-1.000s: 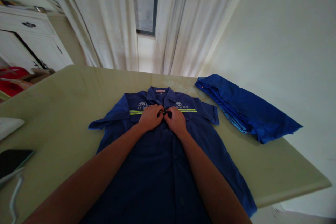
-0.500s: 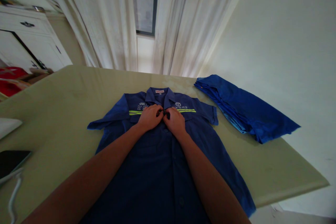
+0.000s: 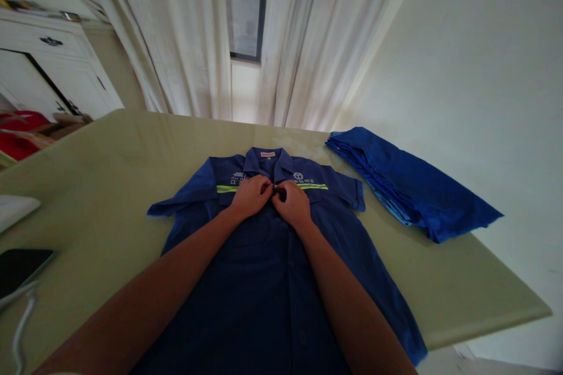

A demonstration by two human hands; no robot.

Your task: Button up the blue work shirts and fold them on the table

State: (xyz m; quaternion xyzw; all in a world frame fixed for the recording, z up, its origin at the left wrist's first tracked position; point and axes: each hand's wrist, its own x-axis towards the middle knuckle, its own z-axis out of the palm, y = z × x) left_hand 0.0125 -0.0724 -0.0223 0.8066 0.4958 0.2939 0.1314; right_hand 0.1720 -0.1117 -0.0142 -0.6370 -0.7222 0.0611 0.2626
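Note:
A dark blue short-sleeved work shirt [image 3: 264, 281] with a yellow-green reflective chest stripe lies face up on the pale green table [image 3: 109, 158], collar away from me. My left hand [image 3: 250, 196] and my right hand [image 3: 292, 205] meet at the shirt's front opening just below the collar. Both are closed in a pinch on the front edges around a dark button. My fingertips hide the button itself.
A folded pile of brighter blue garments [image 3: 409, 187] lies at the table's right side near its edge. A black phone [image 3: 20, 266] and a white cable [image 3: 20, 328] sit at the left edge. White curtains, a window and a white cabinet [image 3: 53, 70] stand behind.
Both hands stay pinched at the same spot under the collar with only small finger shifts. The view wobbles slightly.

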